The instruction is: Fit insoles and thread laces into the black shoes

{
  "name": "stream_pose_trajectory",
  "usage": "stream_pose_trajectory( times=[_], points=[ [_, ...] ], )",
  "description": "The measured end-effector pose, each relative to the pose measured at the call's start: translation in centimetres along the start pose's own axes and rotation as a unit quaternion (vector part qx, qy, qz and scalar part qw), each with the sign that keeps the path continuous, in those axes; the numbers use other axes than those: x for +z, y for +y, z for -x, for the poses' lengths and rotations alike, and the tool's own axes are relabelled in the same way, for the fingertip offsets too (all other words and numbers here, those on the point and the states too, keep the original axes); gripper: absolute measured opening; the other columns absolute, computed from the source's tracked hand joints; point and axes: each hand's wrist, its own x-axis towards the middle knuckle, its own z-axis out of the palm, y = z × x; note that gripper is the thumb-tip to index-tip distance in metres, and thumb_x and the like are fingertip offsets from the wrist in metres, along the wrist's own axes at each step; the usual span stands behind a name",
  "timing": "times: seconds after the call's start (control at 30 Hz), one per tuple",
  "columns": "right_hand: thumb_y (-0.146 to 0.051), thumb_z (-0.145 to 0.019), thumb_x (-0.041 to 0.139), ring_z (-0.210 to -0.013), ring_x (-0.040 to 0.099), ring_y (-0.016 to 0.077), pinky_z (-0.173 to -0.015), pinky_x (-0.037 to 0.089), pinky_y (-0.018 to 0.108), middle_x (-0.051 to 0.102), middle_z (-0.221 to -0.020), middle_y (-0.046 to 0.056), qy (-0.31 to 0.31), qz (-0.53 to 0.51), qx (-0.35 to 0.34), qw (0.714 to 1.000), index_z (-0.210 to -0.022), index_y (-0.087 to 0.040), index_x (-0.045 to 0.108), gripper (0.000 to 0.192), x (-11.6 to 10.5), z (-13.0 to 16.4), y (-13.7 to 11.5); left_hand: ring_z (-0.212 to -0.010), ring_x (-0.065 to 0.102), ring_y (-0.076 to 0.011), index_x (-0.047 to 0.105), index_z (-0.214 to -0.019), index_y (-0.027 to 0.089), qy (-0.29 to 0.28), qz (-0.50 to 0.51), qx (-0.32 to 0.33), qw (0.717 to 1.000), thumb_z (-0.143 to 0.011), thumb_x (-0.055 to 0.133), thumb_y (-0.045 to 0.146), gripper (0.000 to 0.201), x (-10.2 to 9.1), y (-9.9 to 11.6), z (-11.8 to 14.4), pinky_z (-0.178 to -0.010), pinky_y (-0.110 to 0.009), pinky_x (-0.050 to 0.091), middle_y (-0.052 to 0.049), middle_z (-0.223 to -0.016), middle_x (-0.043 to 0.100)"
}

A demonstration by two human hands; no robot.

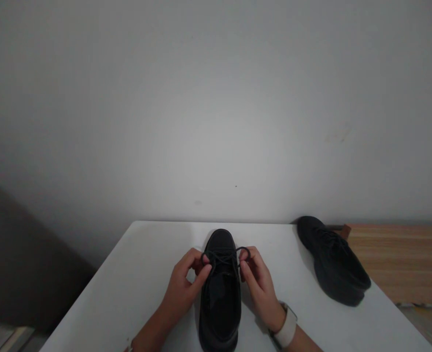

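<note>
Black shoe [220,293] on a white surface [135,274], toe at twelve o'clock; left hand [184,288] and right hand [260,283] fingers each pinch a lace loop [243,252], pulling outward. Second shoe [333,259] at two o'clock.

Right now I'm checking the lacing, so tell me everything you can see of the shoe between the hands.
The black shoe stands upright on the white table, toe toward the wall, open collar facing the camera. It looks matte, with a thin dark lace. The left hand and right hand each pinch a lace loop.
</note>
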Motion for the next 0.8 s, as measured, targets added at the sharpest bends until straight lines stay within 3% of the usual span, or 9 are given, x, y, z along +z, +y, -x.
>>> stream_pose_trajectory(
  times=[0.13, 0.27, 0.37, 0.43, 0.57, 0.7, 0.8],
  points=[
    [-0.041, -0.101, 0.049, -0.072, 0.048, 0.0162, -0.063, 0.042, 0.028, 0.051, -0.087, 0.002, -0.025, -0.006, 0.018, 1.000, -0.095, -0.023, 0.055, 0.020, 0.1, 0.0, -0.1, -0.068, 0.052, -0.0150, 0.057, -0.076, 0.020, 0.004, 0.011, -0.008, 1.000, -0.093, 0.057, 0.032, 0.021, 0.1, 0.1, -0.1, -0.066, -0.025, 0.042, 0.002, -0.071, 0.053],
    [-0.038, -0.103, 0.046, -0.065, 0.044, 0.0148, -0.059, 0.038, 0.028, 0.045, -0.076, -0.002, 0.025, -0.015, 0.030, 0.999, -0.093, -0.023, 0.054, 0.020, -0.2, -0.2, 0.3, -0.069, 0.051, -0.0149, 0.055, -0.073, 0.020, 0.039, 0.037, -0.014, 0.998, -0.095, 0.056, 0.034, 0.026, 0.0, -0.4, -0.4, -0.065, -0.025, 0.042, 0.002, -0.071, 0.051],
    [-0.036, -0.103, 0.043, -0.066, 0.044, 0.0156, -0.061, 0.038, 0.030, 0.046, -0.076, -0.001, 0.044, -0.035, -0.016, 0.998, -0.090, -0.023, 0.055, 0.022, -0.7, 0.0, 0.0, -0.067, 0.049, -0.0147, 0.054, -0.072, 0.020, 0.052, 0.049, -0.011, 0.997, -0.095, 0.056, 0.037, 0.029, -0.2, -0.3, -0.3, -0.062, -0.024, 0.042, 0.002, -0.070, 0.049],
    [-0.038, -0.105, 0.038, -0.070, 0.047, 0.0177, -0.064, 0.038, 0.032, 0.047, -0.077, 0.001, 0.025, -0.026, -0.064, 0.997, -0.085, -0.023, 0.056, 0.031, -0.9, 0.3, -0.4, -0.065, 0.050, -0.0151, 0.056, -0.070, 0.019, 0.047, 0.060, 0.001, 0.997, -0.094, 0.057, 0.041, 0.033, -0.4, 0.0, -0.1, -0.061, -0.025, 0.043, 0.001, -0.068, 0.049],
    [-0.046, -0.105, 0.029, -0.071, 0.050, 0.0201, -0.064, 0.037, 0.035, 0.052, -0.076, 0.004, -0.018, 0.005, -0.121, 0.992, -0.078, -0.022, 0.060, 0.047, -1.2, 0.8, -1.0, -0.066, 0.057, -0.0183, 0.065, -0.067, 0.019, -0.009, 0.102, 0.067, 0.992, -0.098, 0.050, 0.047, 0.045, -0.8, 0.8, 0.5, -0.062, -0.029, 0.044, -0.004, -0.068, 0.058],
    [-0.044, -0.105, 0.028, -0.065, 0.048, 0.0191, -0.061, 0.035, 0.034, 0.050, -0.067, 0.002, 0.026, 0.000, -0.106, 0.994, -0.069, -0.022, 0.055, 0.051, -1.0, 0.8, -0.6, -0.064, 0.060, -0.0200, 0.070, -0.066, 0.019, -0.032, 0.130, 0.090, 0.987, -0.100, 0.035, 0.057, 0.062, -1.1, 0.9, 0.7, -0.062, -0.032, 0.045, -0.008, -0.069, 0.063],
    [-0.042, -0.106, 0.031, -0.062, 0.045, 0.0175, -0.059, 0.033, 0.033, 0.046, -0.064, 0.001, 0.061, 0.004, -0.084, 0.995, -0.065, -0.022, 0.049, 0.048, -0.9, 0.6, -0.1, -0.062, 0.058, -0.0187, 0.066, -0.062, 0.019, 0.005, 0.104, 0.068, 0.992, -0.101, 0.034, 0.056, 0.063, -0.9, 0.6, 0.5, -0.061, -0.031, 0.044, -0.006, -0.065, 0.061]
  ],
)
